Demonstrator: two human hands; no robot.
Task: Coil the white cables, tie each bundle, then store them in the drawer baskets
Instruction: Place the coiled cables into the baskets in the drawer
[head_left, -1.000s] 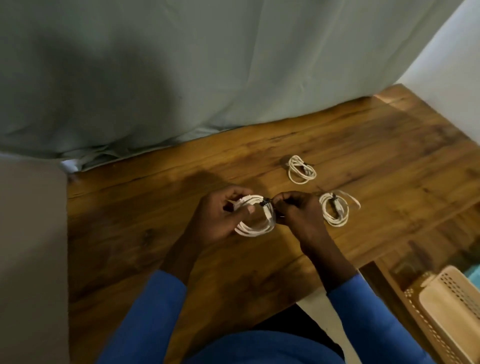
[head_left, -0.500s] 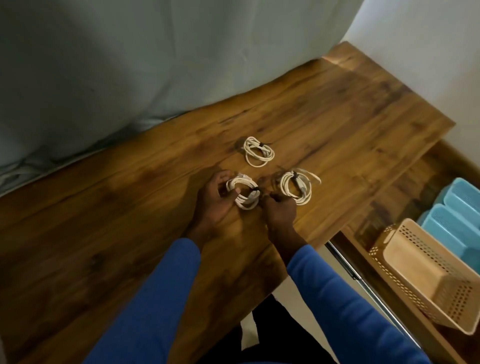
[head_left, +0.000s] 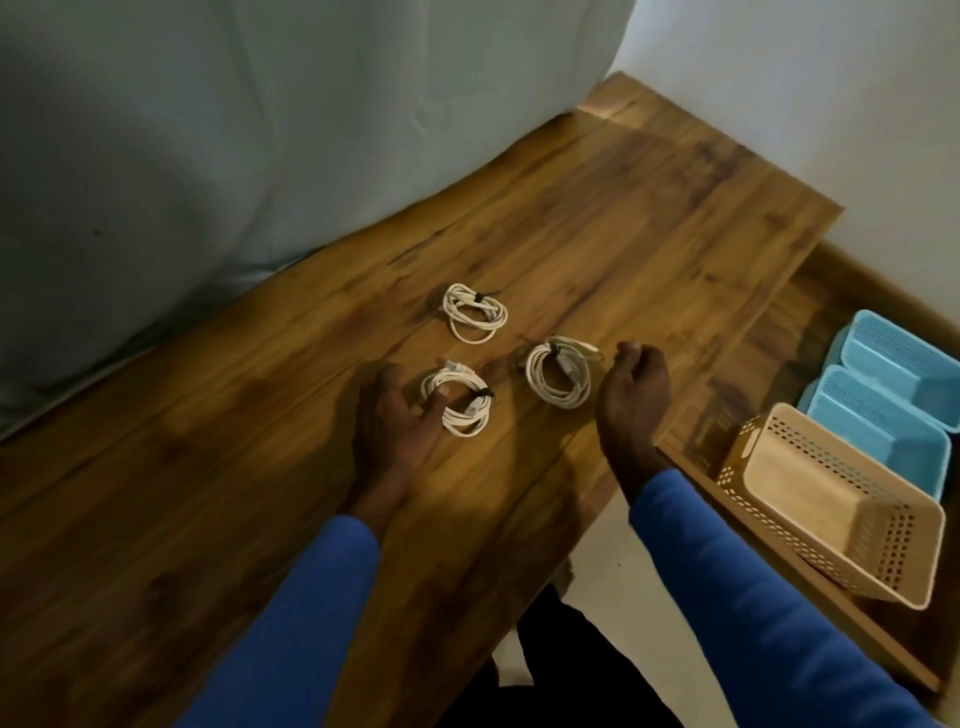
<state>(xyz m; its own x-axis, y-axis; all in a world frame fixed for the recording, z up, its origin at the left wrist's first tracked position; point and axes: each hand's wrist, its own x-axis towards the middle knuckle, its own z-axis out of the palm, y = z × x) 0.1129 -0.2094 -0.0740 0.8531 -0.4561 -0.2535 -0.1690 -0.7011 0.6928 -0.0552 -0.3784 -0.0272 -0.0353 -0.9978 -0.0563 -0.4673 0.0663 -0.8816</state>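
Observation:
Three coiled white cables lie on the wooden table (head_left: 260, 493), each with a dark tie round it. The near coil (head_left: 460, 410) lies flat, and my left hand (head_left: 395, 426) rests beside it with fingertips touching its left edge. To the right of it lies a second coil (head_left: 558, 376). My right hand (head_left: 634, 384) hovers just right of that coil, fingers loosely curled, holding nothing. The third coil (head_left: 475, 312) sits farther back, apart from both hands.
An open wooden drawer (head_left: 737, 353) sits low at the right of the table. It holds a beige perforated basket (head_left: 779, 519) and two blue baskets (head_left: 831, 387) (head_left: 857, 325) behind it. A grey-white cloth (head_left: 260, 156) hangs along the table's far edge.
My right hand has let go of the near coil's tie and moved right past the second coil. The left hand has eased its grip; the coil lies on the table. The view swung right.

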